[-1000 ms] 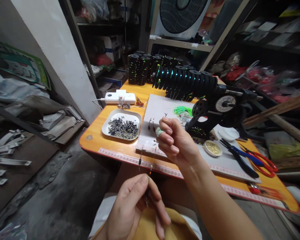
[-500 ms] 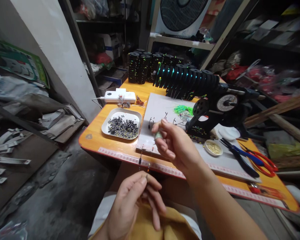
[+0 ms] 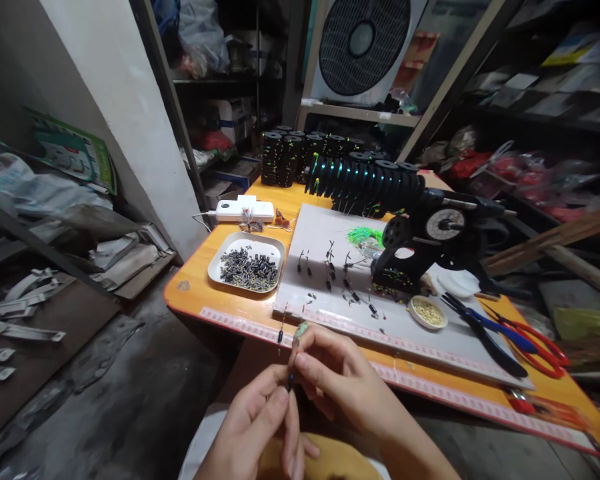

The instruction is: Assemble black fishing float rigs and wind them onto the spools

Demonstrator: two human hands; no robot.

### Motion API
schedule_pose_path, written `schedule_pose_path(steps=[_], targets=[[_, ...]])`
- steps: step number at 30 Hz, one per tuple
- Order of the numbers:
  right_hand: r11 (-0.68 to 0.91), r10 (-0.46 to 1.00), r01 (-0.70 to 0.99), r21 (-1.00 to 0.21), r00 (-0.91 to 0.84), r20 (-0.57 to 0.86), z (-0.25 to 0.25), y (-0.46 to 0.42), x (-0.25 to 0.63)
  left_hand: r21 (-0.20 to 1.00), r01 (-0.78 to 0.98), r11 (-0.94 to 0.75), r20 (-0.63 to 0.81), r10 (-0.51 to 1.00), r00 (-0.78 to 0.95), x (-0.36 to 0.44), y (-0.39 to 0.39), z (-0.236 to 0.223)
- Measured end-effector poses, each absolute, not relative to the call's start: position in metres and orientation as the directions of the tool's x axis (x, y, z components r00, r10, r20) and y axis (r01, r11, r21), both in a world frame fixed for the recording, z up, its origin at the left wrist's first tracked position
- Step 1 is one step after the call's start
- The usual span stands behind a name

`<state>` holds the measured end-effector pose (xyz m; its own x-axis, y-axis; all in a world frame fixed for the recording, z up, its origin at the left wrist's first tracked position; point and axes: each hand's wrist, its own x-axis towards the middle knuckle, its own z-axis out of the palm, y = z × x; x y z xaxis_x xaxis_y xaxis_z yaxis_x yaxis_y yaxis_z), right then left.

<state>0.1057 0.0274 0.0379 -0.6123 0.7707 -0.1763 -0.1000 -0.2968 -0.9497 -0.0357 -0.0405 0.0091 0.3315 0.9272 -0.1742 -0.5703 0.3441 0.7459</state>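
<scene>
Right hand [image 3: 347, 373] is coming down to meet left hand [image 3: 255, 420] before the table [image 3: 195, 280]; both are now working one small dark piece [image 3: 291, 380]. Left fingers are pinching it; right fingers are closing together above, grip hidden. Counting: one tray [image 3: 234, 244], pieces uncountable; one dish [image 3: 430, 327].

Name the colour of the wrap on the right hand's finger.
The wrap on the right hand is pale green; the head view shows it best.

The left hand [image 3: 257, 420] and right hand [image 3: 346, 379] partly hide a dark piece [image 3: 291, 380] (too small to identify).
</scene>
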Motion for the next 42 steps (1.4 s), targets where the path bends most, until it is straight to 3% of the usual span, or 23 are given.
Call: schedule_pose_path(steps=[11, 13, 15, 18, 20, 22, 27, 30, 32, 33, 35, 38, 42], targets=[[-0.211, 0.879, -0.138, -0.968, -0.460, -0.126, 0.030, 0.012, 0.094, 0.845, -0.449, 0.292, -0.169, 0.941, 0.294, -0.040, -0.038, 0.008], [-0.114, 0.900, -0.065, -0.991, -0.429, -0.075, 0.034, 0.014, 0.097, 0.925, -0.329, 0.188, -0.134, 0.974, 0.181, -0.041, -0.036, 0.014], [0.020, 0.913, 0.031, -0.999, -0.408, 0.006, 0.040, 0.015, 0.101, 0.995, -0.102, 0.006, -0.002, 0.999, 0.041, -0.041, -0.030, 0.025], [0.178, 0.925, 0.147, -0.973, -0.363, 0.115, 0.052, 0.016, 0.110, 0.950, 0.219, -0.224, 0.227, 0.974, 0.012, -0.038, -0.011, 0.042], [0.244, 0.937, 0.228, -0.942, -0.305, 0.169, 0.058, 0.017, 0.116, 0.916, 0.293, -0.273, 0.283, 0.959, 0.010, -0.033, 0.004, 0.051], [0.298, 0.933, 0.314, -0.901, -0.296, 0.205, 0.062, 0.016, 0.120, 0.942, 0.224, -0.249, 0.256, 0.967, -0.002, -0.027, 0.019, 0.057], [0.391, 0.877, 0.394, -0.832, -0.432, 0.208, 0.058, 0.013, 0.127, 0.978, -0.207, -0.018, 0.043, 0.992, 0.117, -0.017, 0.037, 0.059], [0.300, 0.929, 0.344, -0.890, -0.315, 0.192, 0.062, 0.023, 0.133, 0.959, -0.277, -0.059, 0.096, 0.988, 0.123, -0.018, 0.037, 0.055], [0.131, 0.975, 0.143, -0.981, -0.196, 0.102, 0.070, 0.039, 0.136, 0.947, -0.312, -0.070, 0.119, 0.983, 0.142, -0.020, 0.035, 0.053], [0.028, 0.976, -0.012, -1.000, -0.215, 0.030, 0.076, 0.049, 0.135, 0.942, -0.330, -0.063, 0.120, 0.981, 0.154, -0.021, 0.034, 0.051], [-0.203, 0.895, -0.248, -0.947, -0.440, -0.077, 0.086, 0.070, 0.131, 0.937, -0.346, -0.038, 0.106, 0.978, 0.181, -0.022, 0.033, 0.050], [-0.425, 0.696, -0.301, -0.854, -0.712, -0.096, 0.095, 0.094, 0.119, 0.924, -0.383, 0.024, 0.059, 0.978, 0.202, -0.021, 0.031, 0.050], [-0.544, 0.686, -0.356, -0.760, -0.710, -0.159, 0.095, 0.101, 0.105, 0.853, -0.502, 0.145, -0.014, 0.967, 0.256, -0.020, 0.030, 0.054]])
